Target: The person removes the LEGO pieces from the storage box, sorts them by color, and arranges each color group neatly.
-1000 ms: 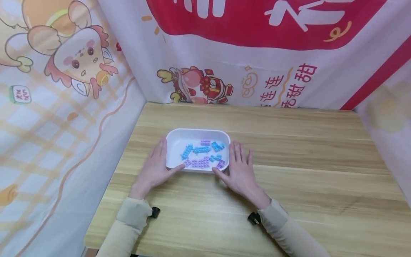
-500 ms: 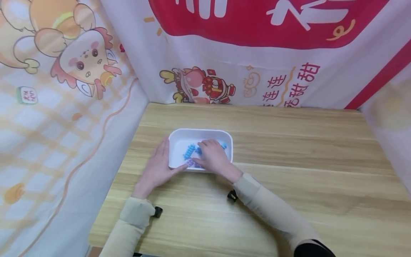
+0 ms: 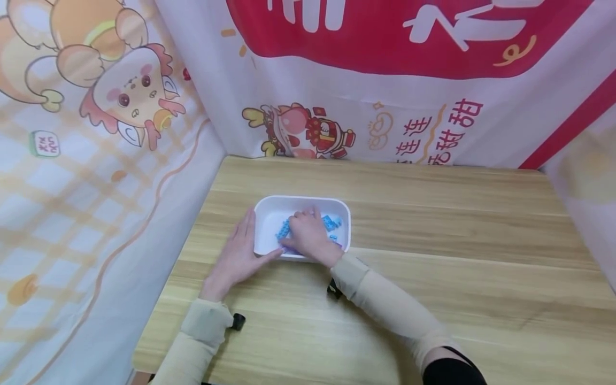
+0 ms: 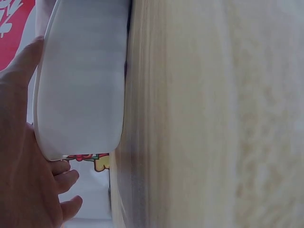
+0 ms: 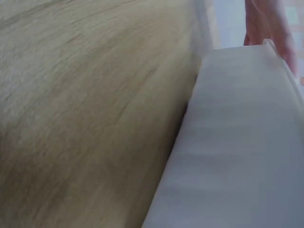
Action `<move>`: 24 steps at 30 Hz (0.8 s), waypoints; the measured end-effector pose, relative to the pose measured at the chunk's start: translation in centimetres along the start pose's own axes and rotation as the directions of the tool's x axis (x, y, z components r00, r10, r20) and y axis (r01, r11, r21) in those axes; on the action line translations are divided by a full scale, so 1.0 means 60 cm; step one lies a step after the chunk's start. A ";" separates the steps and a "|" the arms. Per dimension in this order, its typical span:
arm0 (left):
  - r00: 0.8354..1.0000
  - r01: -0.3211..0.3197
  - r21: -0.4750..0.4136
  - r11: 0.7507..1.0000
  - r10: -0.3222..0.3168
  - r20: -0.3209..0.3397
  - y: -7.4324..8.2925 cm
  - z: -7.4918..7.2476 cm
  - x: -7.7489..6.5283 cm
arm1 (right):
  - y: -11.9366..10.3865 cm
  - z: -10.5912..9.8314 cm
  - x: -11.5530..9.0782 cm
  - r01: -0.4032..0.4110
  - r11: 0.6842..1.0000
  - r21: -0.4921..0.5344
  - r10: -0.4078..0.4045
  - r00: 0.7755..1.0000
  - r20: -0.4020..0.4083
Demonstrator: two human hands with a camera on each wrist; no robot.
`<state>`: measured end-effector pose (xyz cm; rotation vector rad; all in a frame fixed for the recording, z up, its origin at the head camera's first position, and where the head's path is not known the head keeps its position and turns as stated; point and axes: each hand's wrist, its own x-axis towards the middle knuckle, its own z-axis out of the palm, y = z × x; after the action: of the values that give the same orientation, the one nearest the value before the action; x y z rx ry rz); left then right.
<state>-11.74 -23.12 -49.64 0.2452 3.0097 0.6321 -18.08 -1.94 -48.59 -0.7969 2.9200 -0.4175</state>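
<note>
A white plastic tray [image 3: 267, 227] on the table holds several blue building bricks [image 3: 329, 222] and a few purple bricks [image 3: 338, 245]. My left hand [image 3: 235, 255] rests against the tray's left end, fingers straight along the side and thumb at the near rim. In the left wrist view, those fingers [image 4: 66, 181] lie by the corner of the tray's outer wall [image 4: 83, 76]. Reaching in over the near rim, my right hand [image 3: 310, 235] has its fingers bent down among the bricks. Its fingertips are partly hidden, so I cannot tell whether it grips one.
The wooden table [image 3: 433, 224] extends well to the right of the tray. Printed cloth [image 3: 366, 117] hangs behind it, and another patterned cloth [image 3: 96, 224] covers the left side. A small black device [image 3: 238, 321] sits at the left wrist, another [image 3: 334, 289] at the right.
My right hand has left the tray's right end, come inside over the bricks and shifted a little further left. My left hand stays at the left end.
</note>
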 end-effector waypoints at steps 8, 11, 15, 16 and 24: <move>1.000 0.016 -0.018 1.000 -0.016 0.008 0.003 -0.002 -0.002 | -0.019 0.004 0.016 -0.046 0.999 0.021 0.047 0.999 -0.016; 1.000 0.014 -0.014 1.000 -0.014 0.008 0.005 -0.002 0.000 | -0.019 0.005 0.020 -0.063 0.997 0.047 0.063 0.998 -0.018; 1.000 0.009 -0.013 1.000 -0.009 -0.001 0.005 -0.002 0.002 | -0.008 0.007 0.020 -0.050 0.996 0.070 0.054 0.997 -0.048; 1.000 0.009 -0.015 1.000 -0.009 -0.002 0.005 -0.002 0.002 | -0.005 0.007 0.019 -0.046 0.996 0.076 0.050 0.997 -0.054; 1.000 0.008 -0.018 1.000 -0.008 -0.003 0.003 0.000 -0.002 | 0.015 -0.003 0.002 0.026 0.983 0.183 -0.012 0.997 -0.073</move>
<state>-11.57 -22.97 -49.57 0.2308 3.0051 0.6587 -18.65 -1.22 -48.70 -0.7994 2.8849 -0.7201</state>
